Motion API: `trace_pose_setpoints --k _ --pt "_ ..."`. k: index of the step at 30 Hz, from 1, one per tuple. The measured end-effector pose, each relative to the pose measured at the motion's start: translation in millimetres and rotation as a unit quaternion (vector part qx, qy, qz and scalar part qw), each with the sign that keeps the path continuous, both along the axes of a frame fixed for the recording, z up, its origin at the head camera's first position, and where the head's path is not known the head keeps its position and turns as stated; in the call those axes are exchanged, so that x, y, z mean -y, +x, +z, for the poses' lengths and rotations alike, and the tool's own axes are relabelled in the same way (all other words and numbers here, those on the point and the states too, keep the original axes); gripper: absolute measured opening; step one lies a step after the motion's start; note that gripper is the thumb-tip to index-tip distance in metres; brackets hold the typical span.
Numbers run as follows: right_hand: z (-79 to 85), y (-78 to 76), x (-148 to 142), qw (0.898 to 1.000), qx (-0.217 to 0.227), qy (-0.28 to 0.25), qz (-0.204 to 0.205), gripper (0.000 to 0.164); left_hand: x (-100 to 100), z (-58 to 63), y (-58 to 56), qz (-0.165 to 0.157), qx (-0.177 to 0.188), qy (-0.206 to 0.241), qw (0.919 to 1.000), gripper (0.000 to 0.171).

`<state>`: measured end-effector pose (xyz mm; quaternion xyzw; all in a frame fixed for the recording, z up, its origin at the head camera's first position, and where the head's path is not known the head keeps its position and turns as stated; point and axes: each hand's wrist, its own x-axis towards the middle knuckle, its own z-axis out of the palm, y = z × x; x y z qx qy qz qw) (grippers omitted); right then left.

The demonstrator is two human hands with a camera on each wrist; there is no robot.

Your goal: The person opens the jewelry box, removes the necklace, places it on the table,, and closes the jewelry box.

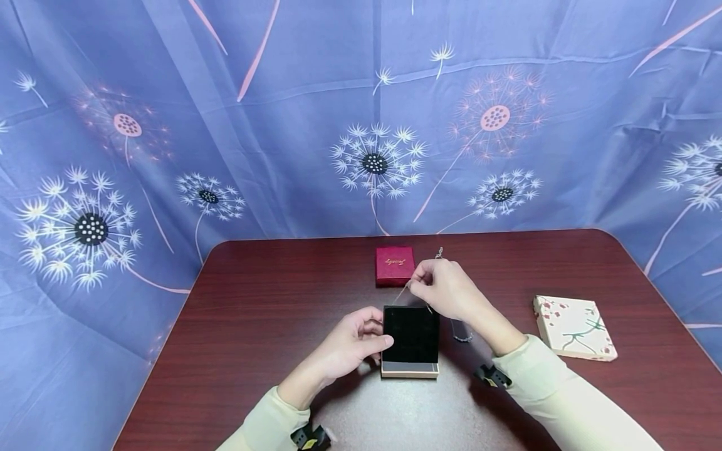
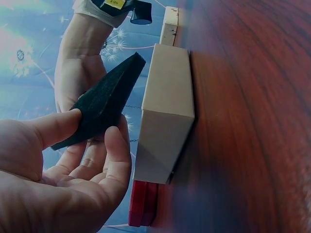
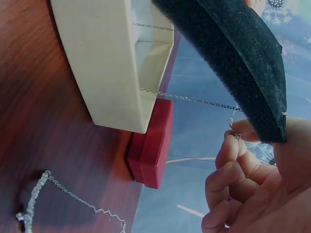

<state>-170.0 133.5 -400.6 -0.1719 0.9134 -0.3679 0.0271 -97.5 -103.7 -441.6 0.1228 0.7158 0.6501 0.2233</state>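
Observation:
My left hand [image 1: 351,343] pinches the left side of a black velvet pad [image 1: 413,336], thumb on top and fingers beneath. The pad stands tilted above an open cream box [image 2: 167,92], as both wrist views show. With thumb and forefinger, my right hand [image 1: 448,291] pinches one end of a thin silver chain [image 3: 194,100] at the pad's far edge. Two strands of that chain run from the pad down into the box. Nearby on the table, partly under the right forearm, lies a silver chain bracelet [image 1: 462,339] with a beaded-looking section.
A small red jewelry box [image 1: 395,265] with gold lettering sits behind the cream box. To the right lies a white flower-patterned box lid [image 1: 575,328]. Everything rests on a dark wooden table [image 1: 271,282], with a blue dandelion curtain [image 1: 293,144] around it.

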Motion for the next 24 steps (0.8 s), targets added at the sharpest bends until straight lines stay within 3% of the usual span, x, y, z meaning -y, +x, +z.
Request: trace_pose_setpoints --k 24 --pt "7.4 6.1 -15 1.000 0.006 -0.011 -0.023 0.009 1 1.2 -0.5 0.014 -0.010 -0.024 0.9996 0.026"
